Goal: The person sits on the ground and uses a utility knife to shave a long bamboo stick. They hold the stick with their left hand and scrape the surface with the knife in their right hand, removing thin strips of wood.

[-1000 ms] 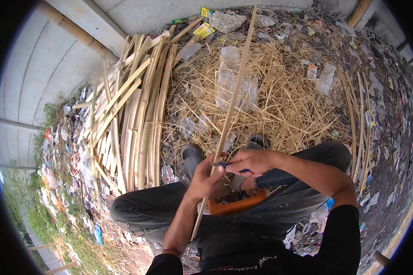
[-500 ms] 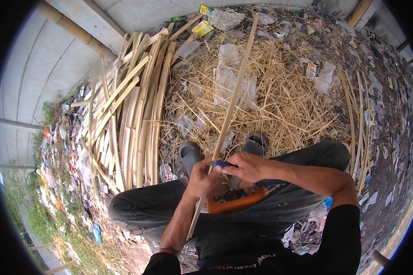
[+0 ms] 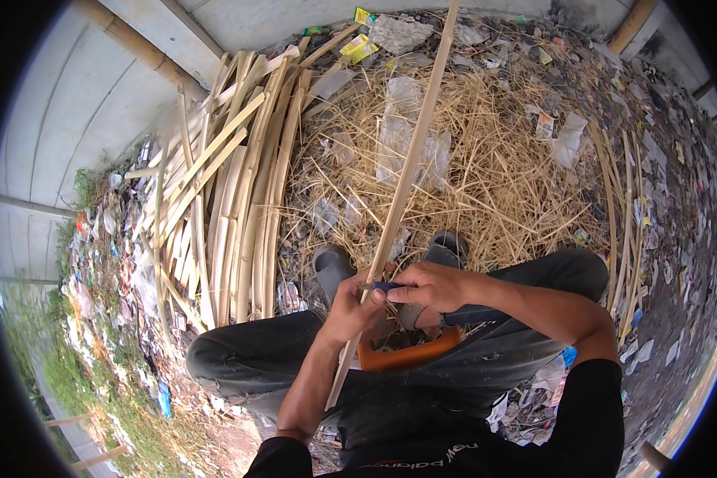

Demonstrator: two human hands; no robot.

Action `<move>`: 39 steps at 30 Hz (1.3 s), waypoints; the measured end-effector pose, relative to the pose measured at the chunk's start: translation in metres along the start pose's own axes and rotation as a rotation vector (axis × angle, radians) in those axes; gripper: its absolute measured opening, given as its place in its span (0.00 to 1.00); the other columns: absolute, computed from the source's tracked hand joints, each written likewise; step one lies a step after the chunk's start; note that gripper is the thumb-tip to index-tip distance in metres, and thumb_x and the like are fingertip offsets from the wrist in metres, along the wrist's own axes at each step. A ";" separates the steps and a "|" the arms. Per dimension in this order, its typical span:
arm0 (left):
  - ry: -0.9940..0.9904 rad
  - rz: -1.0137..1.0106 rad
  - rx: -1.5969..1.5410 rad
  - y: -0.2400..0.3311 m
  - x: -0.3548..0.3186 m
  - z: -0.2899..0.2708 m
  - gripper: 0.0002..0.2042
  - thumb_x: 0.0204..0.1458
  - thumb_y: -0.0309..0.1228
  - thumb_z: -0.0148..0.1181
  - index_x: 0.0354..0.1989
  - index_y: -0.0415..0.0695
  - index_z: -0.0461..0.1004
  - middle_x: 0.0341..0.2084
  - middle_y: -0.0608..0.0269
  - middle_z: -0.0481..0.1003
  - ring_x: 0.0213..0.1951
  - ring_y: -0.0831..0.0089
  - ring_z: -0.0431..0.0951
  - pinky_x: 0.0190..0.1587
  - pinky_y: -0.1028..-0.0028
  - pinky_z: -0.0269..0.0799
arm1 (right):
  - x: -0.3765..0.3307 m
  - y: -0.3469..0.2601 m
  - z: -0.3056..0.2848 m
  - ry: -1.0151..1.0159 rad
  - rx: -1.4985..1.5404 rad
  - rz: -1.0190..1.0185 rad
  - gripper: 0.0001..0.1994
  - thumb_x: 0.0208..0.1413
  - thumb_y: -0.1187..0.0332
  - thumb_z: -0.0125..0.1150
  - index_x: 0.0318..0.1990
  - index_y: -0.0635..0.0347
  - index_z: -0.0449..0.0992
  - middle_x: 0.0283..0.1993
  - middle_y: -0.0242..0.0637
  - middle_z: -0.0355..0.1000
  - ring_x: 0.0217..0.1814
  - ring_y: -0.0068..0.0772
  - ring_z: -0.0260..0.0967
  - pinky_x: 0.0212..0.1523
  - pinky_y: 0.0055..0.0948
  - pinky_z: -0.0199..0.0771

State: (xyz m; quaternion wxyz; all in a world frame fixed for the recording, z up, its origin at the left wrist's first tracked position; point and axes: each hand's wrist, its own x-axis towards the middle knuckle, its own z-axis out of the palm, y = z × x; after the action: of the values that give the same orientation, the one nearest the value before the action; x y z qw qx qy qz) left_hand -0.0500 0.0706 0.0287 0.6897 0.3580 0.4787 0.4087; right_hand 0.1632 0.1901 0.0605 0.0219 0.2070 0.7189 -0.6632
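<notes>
A long pale bamboo strip [image 3: 410, 171] runs from my lap up and away over the straw. My left hand [image 3: 352, 305] grips this strip low down, above my knees. My right hand [image 3: 432, 285] holds a small blue-handled knife [image 3: 384, 287] with its blade pressed against the strip right beside the left hand. An orange pad [image 3: 410, 354] lies on my lap under both hands. I sit with my knees apart and both feet in grey slippers [image 3: 332, 267] on the ground.
A stack of split bamboo strips [image 3: 231, 199] lies on the ground to my left. A heap of dry shavings and plastic scraps [image 3: 494, 159] spreads ahead. Thin bamboo slivers [image 3: 625, 231] lie at the right. A concrete wall [image 3: 64, 119] rises at the left.
The strip has shifted a little in my grip and its far end has swung slightly. My right hand with the knife has stayed against it near the left hand.
</notes>
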 end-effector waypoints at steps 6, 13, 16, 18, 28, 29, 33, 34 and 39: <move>-0.018 0.002 -0.083 0.008 -0.003 0.007 0.31 0.64 0.50 0.63 0.65 0.38 0.68 0.23 0.75 0.71 0.16 0.88 0.62 0.19 0.82 0.53 | -0.006 -0.008 0.007 0.097 -0.111 -0.023 0.23 0.69 0.53 0.53 0.45 0.69 0.79 0.29 0.55 0.75 0.35 0.59 0.76 0.41 0.48 0.71; -0.042 -0.001 -0.102 0.008 -0.002 0.010 0.29 0.65 0.50 0.60 0.64 0.39 0.68 0.21 0.75 0.69 0.16 0.88 0.61 0.18 0.82 0.52 | -0.005 -0.001 0.004 0.050 -0.070 -0.019 0.22 0.68 0.54 0.53 0.50 0.68 0.79 0.32 0.57 0.76 0.40 0.59 0.77 0.46 0.48 0.72; -0.049 -0.039 -0.148 0.011 -0.005 0.013 0.27 0.67 0.49 0.58 0.64 0.39 0.68 0.19 0.76 0.66 0.15 0.87 0.60 0.17 0.81 0.52 | -0.002 0.000 0.004 0.041 -0.062 0.007 0.21 0.68 0.55 0.53 0.52 0.67 0.78 0.34 0.58 0.76 0.42 0.59 0.77 0.47 0.48 0.72; -0.028 -0.066 -0.152 0.004 -0.004 0.011 0.27 0.66 0.52 0.57 0.60 0.41 0.69 0.18 0.76 0.60 0.14 0.86 0.56 0.17 0.80 0.49 | -0.003 -0.008 0.008 0.083 -0.070 0.031 0.21 0.68 0.55 0.54 0.52 0.66 0.78 0.36 0.59 0.77 0.43 0.60 0.77 0.46 0.49 0.72; 0.015 -0.137 -0.121 -0.003 0.002 0.011 0.20 0.70 0.52 0.51 0.41 0.44 0.69 0.15 0.76 0.56 0.13 0.85 0.52 0.15 0.79 0.46 | -0.002 0.007 0.030 0.307 -0.411 0.051 0.22 0.69 0.53 0.53 0.56 0.65 0.75 0.24 0.54 0.75 0.31 0.64 0.76 0.34 0.55 0.74; 0.032 -0.143 -0.140 -0.004 0.001 0.011 0.21 0.69 0.52 0.51 0.41 0.44 0.69 0.16 0.76 0.56 0.13 0.85 0.52 0.15 0.79 0.46 | -0.001 0.007 0.031 0.338 -0.432 0.041 0.23 0.69 0.53 0.54 0.55 0.65 0.75 0.23 0.54 0.74 0.29 0.64 0.75 0.33 0.55 0.74; 0.044 -0.155 -0.219 -0.007 0.002 0.010 0.22 0.68 0.54 0.51 0.40 0.45 0.69 0.16 0.74 0.56 0.13 0.84 0.53 0.15 0.78 0.46 | 0.001 0.013 0.029 0.391 -0.497 -0.009 0.22 0.68 0.52 0.55 0.55 0.62 0.76 0.21 0.50 0.74 0.27 0.63 0.75 0.31 0.54 0.74; 0.035 -0.155 -0.241 -0.008 0.002 0.009 0.22 0.68 0.54 0.51 0.40 0.45 0.68 0.16 0.74 0.57 0.13 0.84 0.53 0.15 0.78 0.46 | 0.001 0.018 0.028 0.348 -0.479 -0.031 0.21 0.67 0.52 0.56 0.54 0.61 0.77 0.21 0.50 0.74 0.27 0.62 0.75 0.32 0.54 0.74; -0.012 -0.192 -0.325 -0.006 -0.004 0.005 0.23 0.68 0.52 0.53 0.57 0.46 0.67 0.18 0.76 0.55 0.15 0.84 0.52 0.16 0.79 0.45 | 0.000 0.011 0.010 0.279 -0.516 -0.091 0.18 0.65 0.52 0.58 0.50 0.55 0.80 0.23 0.49 0.75 0.29 0.58 0.77 0.33 0.52 0.76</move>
State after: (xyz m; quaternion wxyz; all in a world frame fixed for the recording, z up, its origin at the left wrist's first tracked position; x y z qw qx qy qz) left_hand -0.0451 0.0638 0.0261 0.7770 0.1971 0.4342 0.4110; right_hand 0.1648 0.1811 0.0487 -0.0549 0.2514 0.8683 -0.4241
